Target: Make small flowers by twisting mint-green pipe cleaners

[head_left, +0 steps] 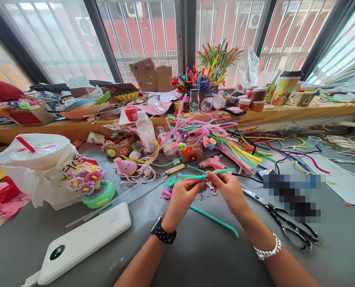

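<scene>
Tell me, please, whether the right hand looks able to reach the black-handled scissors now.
Probably yes: the black-handled scissors lie on the tabletop beside the right hand, with nothing seen lying on them. That hand pinches a green pipe cleaner, so it may need to let go first.

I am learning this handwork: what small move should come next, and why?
Perhaps twist the turquoise fuzzy craft wire tighter: the left hand and the right hand pinch it close together, and free ends stick out on both sides.

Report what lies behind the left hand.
A teal flower-like piece and a purple piece show past the left hand; anything squarely behind it is covered and cannot be seen.
</scene>
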`<action>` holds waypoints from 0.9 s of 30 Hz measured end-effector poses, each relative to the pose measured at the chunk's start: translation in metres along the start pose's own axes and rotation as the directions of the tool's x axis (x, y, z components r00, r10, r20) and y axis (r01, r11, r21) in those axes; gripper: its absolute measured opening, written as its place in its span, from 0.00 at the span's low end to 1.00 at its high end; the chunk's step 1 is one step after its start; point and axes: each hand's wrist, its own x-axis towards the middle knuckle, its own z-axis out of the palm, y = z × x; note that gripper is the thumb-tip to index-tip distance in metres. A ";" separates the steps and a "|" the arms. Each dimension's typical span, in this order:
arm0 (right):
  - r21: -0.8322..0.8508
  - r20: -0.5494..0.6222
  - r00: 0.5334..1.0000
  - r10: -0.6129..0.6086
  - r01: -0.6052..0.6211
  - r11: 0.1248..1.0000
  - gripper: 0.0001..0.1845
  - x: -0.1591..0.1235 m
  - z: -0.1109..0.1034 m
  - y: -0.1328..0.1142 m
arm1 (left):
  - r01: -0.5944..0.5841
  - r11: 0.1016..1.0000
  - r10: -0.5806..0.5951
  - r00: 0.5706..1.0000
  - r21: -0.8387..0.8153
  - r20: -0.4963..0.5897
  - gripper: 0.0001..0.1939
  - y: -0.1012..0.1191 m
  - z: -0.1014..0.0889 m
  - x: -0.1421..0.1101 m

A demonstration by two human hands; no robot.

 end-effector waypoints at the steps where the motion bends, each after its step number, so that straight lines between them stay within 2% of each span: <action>1: -0.100 0.001 1.000 -0.011 0.011 0.995 0.16 0.000 -0.003 -0.002 | 0.000 1.000 0.000 1.000 0.010 -0.023 0.11 0.001 -0.002 0.000; 2: -0.197 0.015 0.999 -0.045 0.047 0.979 0.19 -0.001 -0.007 -0.005 | 0.003 1.000 -0.002 0.999 0.009 -0.037 0.12 0.002 -0.004 0.001; 3: -0.284 -0.019 0.993 -0.115 0.105 0.953 0.21 -0.001 -0.012 -0.009 | 0.009 1.000 -0.010 0.999 -0.003 -0.037 0.12 0.004 -0.006 0.002; 5: -0.434 -0.144 0.930 -0.338 0.248 0.866 0.19 -0.003 -0.019 -0.015 | 0.041 0.998 -0.041 0.999 -0.051 0.002 0.12 0.005 -0.010 0.002; 6: -0.495 -0.138 0.899 -0.414 0.300 0.816 0.16 -0.003 -0.021 -0.018 | 0.054 0.996 -0.052 0.998 -0.064 0.042 0.12 0.005 -0.012 0.003; 8: -0.579 -0.008 0.868 -0.497 0.401 0.710 0.10 -0.003 -0.022 -0.020 | 0.066 0.996 -0.058 0.987 -0.053 0.149 0.12 0.004 -0.012 0.003; 11: -0.609 0.269 0.844 -0.463 0.522 0.597 0.08 -0.003 -0.018 -0.016 | 0.086 0.995 -0.067 0.948 -0.049 0.312 0.12 0.001 -0.011 0.001; 13: -0.619 0.371 0.830 -0.417 0.556 0.556 0.09 -0.002 -0.015 -0.013 | 0.117 0.991 -0.082 0.921 -0.068 0.382 0.12 0.000 -0.010 0.000; 15: -0.632 0.426 0.819 -0.384 0.573 0.522 0.11 -0.002 -0.013 -0.011 | 0.128 0.990 -0.090 0.904 -0.062 0.417 0.11 -0.002 -0.010 0.000; 18: -0.649 0.457 0.811 -0.365 0.584 0.487 0.13 -0.002 -0.012 -0.010 | 0.119 0.992 -0.093 0.900 -0.036 0.426 0.11 -0.003 -0.011 0.000; 20: -0.651 0.445 0.817 -0.368 0.577 0.494 0.14 -0.002 -0.012 -0.010 | 0.111 0.994 -0.096 0.907 -0.013 0.409 0.11 -0.002 -0.011 0.000; 27: -0.608 0.343 0.877 -0.336 0.480 0.632 0.16 0.000 -0.008 -0.008 | 0.021 0.994 -0.059 0.933 0.110 0.356 0.11 0.002 -0.013 -0.001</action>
